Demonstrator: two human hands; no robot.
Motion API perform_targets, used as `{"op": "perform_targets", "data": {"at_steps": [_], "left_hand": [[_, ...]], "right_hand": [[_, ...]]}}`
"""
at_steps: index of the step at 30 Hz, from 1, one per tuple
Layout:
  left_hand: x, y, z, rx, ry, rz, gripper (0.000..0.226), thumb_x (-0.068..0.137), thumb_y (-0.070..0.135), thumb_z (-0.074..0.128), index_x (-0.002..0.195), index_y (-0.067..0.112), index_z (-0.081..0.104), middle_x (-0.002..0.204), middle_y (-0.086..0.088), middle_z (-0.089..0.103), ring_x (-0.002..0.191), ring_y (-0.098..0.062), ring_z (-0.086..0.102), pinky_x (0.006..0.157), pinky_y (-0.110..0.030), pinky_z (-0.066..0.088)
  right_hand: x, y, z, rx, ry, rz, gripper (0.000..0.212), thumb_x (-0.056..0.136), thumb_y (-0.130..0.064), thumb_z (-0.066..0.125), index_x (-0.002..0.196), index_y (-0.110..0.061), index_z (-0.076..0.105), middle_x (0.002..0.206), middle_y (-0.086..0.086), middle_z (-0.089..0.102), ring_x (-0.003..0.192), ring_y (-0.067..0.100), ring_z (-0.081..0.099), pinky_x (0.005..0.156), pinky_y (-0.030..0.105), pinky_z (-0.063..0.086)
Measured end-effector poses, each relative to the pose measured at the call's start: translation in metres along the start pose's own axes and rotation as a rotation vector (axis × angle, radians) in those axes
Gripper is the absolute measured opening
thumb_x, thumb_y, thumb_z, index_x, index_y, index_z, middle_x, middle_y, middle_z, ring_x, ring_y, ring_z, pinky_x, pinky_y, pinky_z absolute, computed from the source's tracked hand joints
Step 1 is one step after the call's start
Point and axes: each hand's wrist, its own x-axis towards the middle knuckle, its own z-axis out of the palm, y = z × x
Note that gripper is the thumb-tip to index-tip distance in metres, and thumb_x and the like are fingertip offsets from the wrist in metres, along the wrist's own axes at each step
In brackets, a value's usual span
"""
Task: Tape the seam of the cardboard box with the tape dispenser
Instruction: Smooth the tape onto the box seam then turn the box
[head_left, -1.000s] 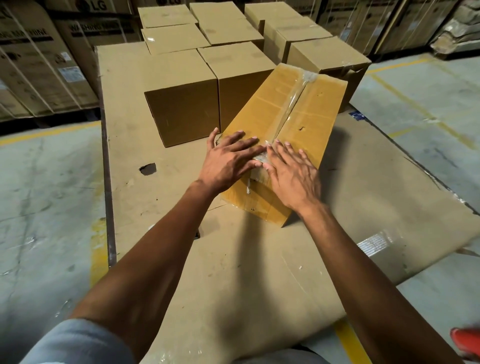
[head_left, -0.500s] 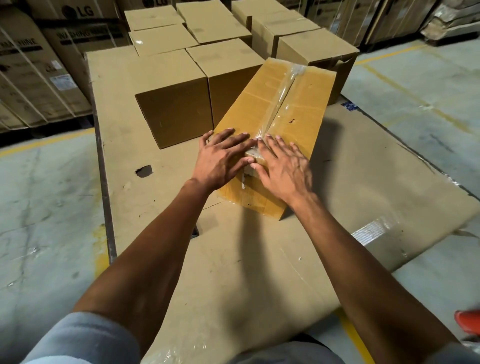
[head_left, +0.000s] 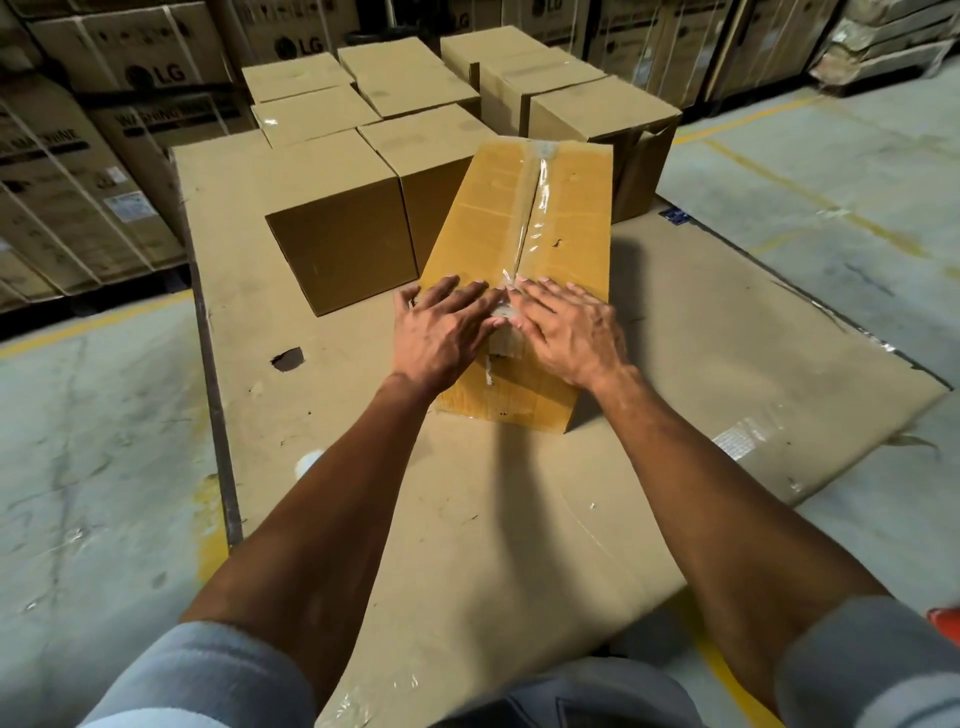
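Note:
A long yellow-brown cardboard box (head_left: 566, 234) lies on a flat cardboard sheet (head_left: 467, 519) in front of me. Clear tape (head_left: 532, 218) runs along its centre seam, shiny and wrinkled. My left hand (head_left: 441, 332) and my right hand (head_left: 569, 332) lie flat, fingers spread, on the near end of the box, one on each side of the seam, fingertips pressing the tape end. Neither hand holds anything. No tape dispenser is in view.
Several closed brown boxes (head_left: 343, 228) stand in rows behind and left of the taped box. Large LG cartons (head_left: 67, 171) are stacked along the back and left. Concrete floor with yellow lines (head_left: 810, 192) surrounds the sheet. A small hole (head_left: 287, 358) marks the sheet's left part.
The view has shifted, so the box now points straight away from me. Both hands stay flat on the near end of the seam, slightly spread apart.

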Motion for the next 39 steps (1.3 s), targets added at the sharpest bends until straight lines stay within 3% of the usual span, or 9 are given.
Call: {"op": "perform_targets", "data": {"at_steps": [4, 13, 15, 19, 22, 26, 31, 35, 39], "left_hand": [[0.002, 0.001, -0.005, 0.031, -0.05, -0.008, 0.06, 0.107, 0.073, 0.034, 0.16, 0.047, 0.044, 0.164, 0.011, 0.053, 0.155, -0.024, 0.046, 0.111, -0.052, 0.037], [-0.004, -0.001, -0.008, 0.063, -0.068, 0.06, 0.079, 0.096, 0.069, 0.065, 0.165, 0.043, 0.037, 0.166, 0.007, 0.051, 0.154, -0.029, 0.046, 0.111, -0.056, 0.039], [-0.004, -0.002, -0.008, 0.064, -0.053, 0.062, 0.076, 0.099, 0.073, 0.058, 0.165, 0.044, 0.036, 0.166, 0.007, 0.051, 0.154, -0.029, 0.045, 0.112, -0.056, 0.039], [0.001, 0.004, -0.01, 0.052, -0.033, 0.023, 0.064, 0.109, 0.073, 0.028, 0.166, 0.044, 0.035, 0.162, 0.009, 0.055, 0.152, -0.027, 0.047, 0.114, -0.056, 0.037], [0.001, 0.006, -0.005, 0.073, -0.002, 0.018, 0.06, 0.11, 0.069, 0.033, 0.164, 0.043, 0.039, 0.16, 0.008, 0.057, 0.151, -0.029, 0.048, 0.112, -0.058, 0.039], [-0.003, 0.0, 0.001, 0.088, -0.019, 0.046, 0.069, 0.105, 0.067, 0.045, 0.168, 0.044, 0.028, 0.167, 0.006, 0.05, 0.155, -0.033, 0.043, 0.115, -0.059, 0.037], [-0.007, -0.002, 0.004, 0.068, -0.024, 0.063, 0.086, 0.098, 0.07, 0.061, 0.169, 0.045, 0.021, 0.171, 0.006, 0.043, 0.159, -0.033, 0.037, 0.12, -0.06, 0.033], [-0.005, -0.003, 0.003, 0.039, -0.014, 0.048, 0.068, 0.106, 0.075, 0.04, 0.167, 0.047, 0.03, 0.169, 0.008, 0.047, 0.159, -0.03, 0.038, 0.121, -0.058, 0.032], [-0.006, 0.004, 0.008, -0.003, 0.023, -0.008, 0.058, 0.111, 0.066, 0.031, 0.164, 0.045, 0.04, 0.166, 0.007, 0.051, 0.158, -0.031, 0.04, 0.122, -0.059, 0.031]], "right_hand": [[-0.003, 0.003, -0.001, -0.001, 0.011, -0.002, 0.059, 0.107, -0.061, 0.029, 0.156, -0.031, 0.043, 0.16, -0.003, 0.048, 0.146, 0.02, 0.048, 0.119, 0.044, 0.041], [-0.008, 0.0, 0.006, -0.03, 0.05, -0.002, 0.079, 0.091, -0.072, 0.055, 0.156, -0.028, 0.044, 0.161, -0.001, 0.046, 0.148, 0.022, 0.046, 0.121, 0.046, 0.038], [-0.009, 0.0, 0.005, -0.029, 0.046, 0.002, 0.079, 0.092, -0.071, 0.054, 0.156, -0.028, 0.043, 0.162, -0.001, 0.045, 0.149, 0.022, 0.045, 0.122, 0.046, 0.037], [-0.008, -0.001, -0.001, 0.021, 0.044, 0.028, 0.06, 0.105, -0.061, 0.033, 0.154, -0.029, 0.046, 0.16, -0.002, 0.047, 0.148, 0.022, 0.045, 0.122, 0.046, 0.035], [-0.009, -0.004, 0.002, -0.003, 0.091, 0.046, 0.056, 0.107, -0.058, 0.034, 0.151, -0.029, 0.051, 0.158, -0.004, 0.051, 0.145, 0.022, 0.05, 0.119, 0.045, 0.039], [-0.007, -0.005, 0.006, -0.004, 0.148, 0.036, 0.056, 0.103, -0.059, 0.044, 0.146, -0.027, 0.057, 0.154, -0.002, 0.056, 0.141, 0.023, 0.054, 0.116, 0.047, 0.044], [-0.011, -0.004, 0.005, -0.041, 0.077, 0.01, 0.076, 0.092, -0.068, 0.059, 0.153, -0.025, 0.046, 0.16, 0.001, 0.048, 0.147, 0.026, 0.047, 0.119, 0.049, 0.039], [-0.011, -0.007, -0.001, -0.033, 0.018, 0.045, 0.07, 0.102, -0.07, 0.029, 0.157, -0.03, 0.04, 0.164, -0.003, 0.042, 0.15, 0.024, 0.042, 0.122, 0.049, 0.035], [-0.01, -0.01, 0.002, -0.05, 0.042, 0.078, 0.064, 0.104, -0.065, 0.034, 0.155, -0.029, 0.045, 0.161, -0.002, 0.046, 0.148, 0.026, 0.046, 0.12, 0.049, 0.037]]}}
